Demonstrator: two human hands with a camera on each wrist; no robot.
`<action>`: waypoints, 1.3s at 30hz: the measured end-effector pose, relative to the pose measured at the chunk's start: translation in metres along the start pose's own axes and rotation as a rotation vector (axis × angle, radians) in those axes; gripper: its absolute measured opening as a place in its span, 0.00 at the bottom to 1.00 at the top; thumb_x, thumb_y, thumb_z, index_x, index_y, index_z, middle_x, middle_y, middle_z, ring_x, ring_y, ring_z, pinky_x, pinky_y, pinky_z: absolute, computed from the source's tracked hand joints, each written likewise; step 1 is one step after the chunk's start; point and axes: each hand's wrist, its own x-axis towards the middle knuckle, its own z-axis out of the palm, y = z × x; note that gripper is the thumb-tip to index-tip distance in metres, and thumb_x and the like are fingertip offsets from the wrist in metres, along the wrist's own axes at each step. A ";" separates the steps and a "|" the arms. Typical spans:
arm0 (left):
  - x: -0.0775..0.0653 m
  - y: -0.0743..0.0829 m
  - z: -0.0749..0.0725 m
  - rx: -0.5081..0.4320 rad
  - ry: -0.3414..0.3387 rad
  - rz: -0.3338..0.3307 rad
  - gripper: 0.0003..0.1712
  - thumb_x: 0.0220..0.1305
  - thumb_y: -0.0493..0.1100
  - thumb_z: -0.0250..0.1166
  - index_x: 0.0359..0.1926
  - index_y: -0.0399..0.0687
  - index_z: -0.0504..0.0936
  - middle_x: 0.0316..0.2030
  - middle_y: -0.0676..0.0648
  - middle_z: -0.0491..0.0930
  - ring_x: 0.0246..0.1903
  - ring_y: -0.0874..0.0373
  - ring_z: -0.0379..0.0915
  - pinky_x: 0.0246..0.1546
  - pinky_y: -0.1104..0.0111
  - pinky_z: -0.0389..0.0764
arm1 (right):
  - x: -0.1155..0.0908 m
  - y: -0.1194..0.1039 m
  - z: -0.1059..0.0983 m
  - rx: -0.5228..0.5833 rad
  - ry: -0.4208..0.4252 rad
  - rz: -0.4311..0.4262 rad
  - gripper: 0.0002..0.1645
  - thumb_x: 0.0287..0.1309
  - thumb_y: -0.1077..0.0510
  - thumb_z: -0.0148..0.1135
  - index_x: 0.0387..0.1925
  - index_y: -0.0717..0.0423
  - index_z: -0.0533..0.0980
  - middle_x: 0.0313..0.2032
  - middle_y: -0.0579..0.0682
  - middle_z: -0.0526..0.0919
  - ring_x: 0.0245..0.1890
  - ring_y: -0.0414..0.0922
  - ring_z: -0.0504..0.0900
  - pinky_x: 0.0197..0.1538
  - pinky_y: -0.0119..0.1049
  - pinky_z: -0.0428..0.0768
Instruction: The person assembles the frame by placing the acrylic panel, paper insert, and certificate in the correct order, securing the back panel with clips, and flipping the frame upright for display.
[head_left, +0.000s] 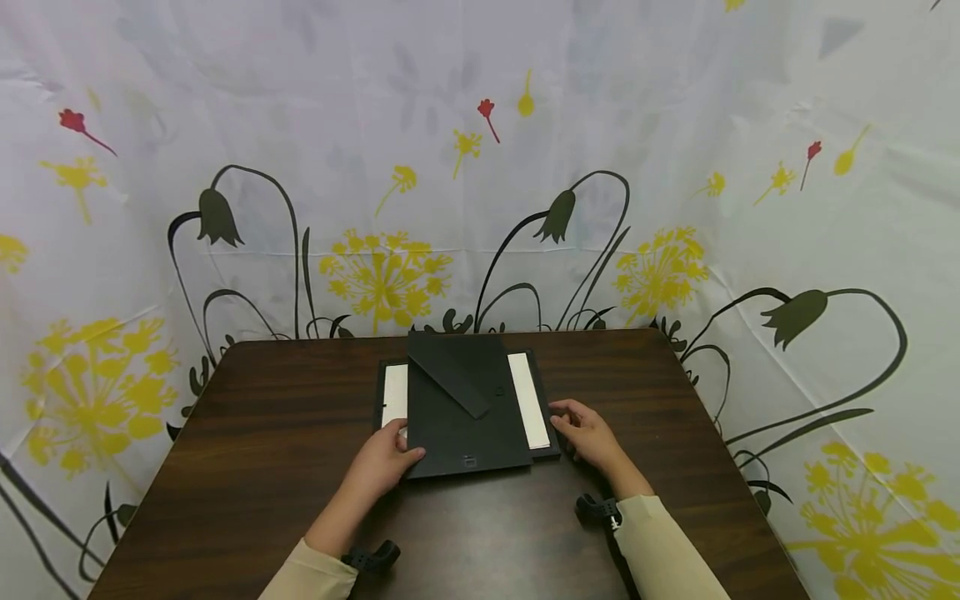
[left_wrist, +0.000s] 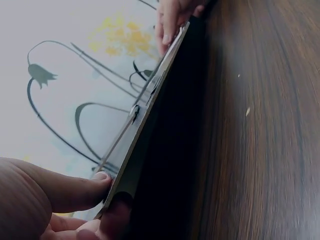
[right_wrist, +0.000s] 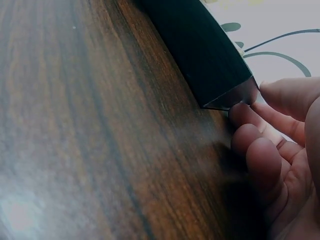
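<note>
A black picture frame (head_left: 543, 454) lies on the table with strips of a white inner sheet (head_left: 528, 400) showing at both sides. Over it sits a black backing board (head_left: 457, 442), offset toward the front, with a slanted stand leg (head_left: 453, 383) on its back. My left hand (head_left: 382, 458) pinches the board's front left edge, thumb on top and fingers beneath, as the left wrist view also shows. At the frame's front right corner (right_wrist: 200, 55), my right hand (head_left: 592, 433) grips its side between thumb and fingers. The board hides the frame's middle.
The dark wooden table (head_left: 285, 400) extends around the frame on every side. Behind it hangs a white curtain (head_left: 450, 67) printed with flowers. Black straps (head_left: 371, 557) sit on both wrists, below beige sleeves.
</note>
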 end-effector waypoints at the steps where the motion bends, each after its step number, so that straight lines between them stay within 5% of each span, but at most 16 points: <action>1: 0.001 0.002 0.002 0.012 0.004 0.005 0.39 0.73 0.44 0.74 0.75 0.29 0.70 0.34 0.48 0.77 0.28 0.56 0.73 0.39 0.58 0.76 | 0.000 0.000 0.000 0.001 0.001 -0.001 0.19 0.77 0.48 0.68 0.64 0.43 0.83 0.35 0.49 0.80 0.24 0.47 0.78 0.23 0.41 0.79; 10: 0.011 0.016 0.017 0.045 0.000 0.034 0.37 0.70 0.45 0.76 0.71 0.31 0.76 0.36 0.49 0.85 0.34 0.57 0.78 0.46 0.52 0.83 | 0.001 0.001 -0.001 -0.003 -0.012 0.001 0.22 0.76 0.45 0.68 0.66 0.45 0.81 0.35 0.48 0.82 0.24 0.46 0.79 0.23 0.41 0.80; 17: 0.016 0.023 0.028 -0.015 -0.011 0.091 0.27 0.69 0.40 0.76 0.65 0.35 0.82 0.37 0.50 0.88 0.27 0.61 0.80 0.31 0.64 0.80 | 0.001 0.000 -0.005 -0.017 -0.001 -0.019 0.22 0.77 0.46 0.68 0.66 0.47 0.81 0.35 0.49 0.82 0.23 0.44 0.75 0.21 0.40 0.79; 21: 0.016 0.022 0.030 0.033 -0.002 0.133 0.27 0.68 0.42 0.77 0.65 0.38 0.83 0.37 0.51 0.88 0.30 0.62 0.79 0.36 0.62 0.80 | 0.001 0.000 -0.006 -0.010 -0.008 0.000 0.29 0.70 0.44 0.74 0.67 0.48 0.80 0.38 0.48 0.80 0.24 0.43 0.72 0.22 0.39 0.78; 27: 0.009 0.001 0.020 0.220 0.159 0.176 0.31 0.64 0.45 0.80 0.66 0.44 0.84 0.44 0.44 0.83 0.42 0.49 0.74 0.44 0.56 0.76 | 0.001 0.000 -0.004 0.019 -0.064 0.021 0.38 0.64 0.45 0.80 0.71 0.52 0.76 0.41 0.48 0.76 0.25 0.42 0.71 0.22 0.38 0.78; 31: 0.008 -0.020 0.003 0.253 0.248 0.139 0.43 0.64 0.52 0.81 0.76 0.46 0.76 0.54 0.35 0.72 0.52 0.41 0.64 0.47 0.53 0.72 | 0.000 -0.003 -0.004 0.039 -0.054 0.021 0.38 0.64 0.47 0.81 0.70 0.52 0.77 0.42 0.50 0.75 0.26 0.42 0.71 0.22 0.38 0.77; 34: 0.007 -0.038 -0.012 0.209 0.196 0.073 0.55 0.64 0.60 0.80 0.83 0.47 0.66 0.56 0.34 0.64 0.53 0.40 0.60 0.47 0.53 0.72 | 0.000 -0.003 -0.005 0.045 -0.054 0.022 0.38 0.64 0.47 0.81 0.70 0.52 0.77 0.42 0.50 0.76 0.27 0.43 0.71 0.22 0.38 0.78; 39: 0.005 -0.068 -0.024 0.124 0.017 0.019 0.69 0.59 0.70 0.80 0.87 0.45 0.55 0.59 0.33 0.64 0.53 0.43 0.67 0.52 0.51 0.77 | 0.000 -0.001 -0.007 0.035 -0.080 0.022 0.40 0.64 0.47 0.81 0.72 0.52 0.76 0.44 0.51 0.76 0.28 0.43 0.72 0.24 0.40 0.79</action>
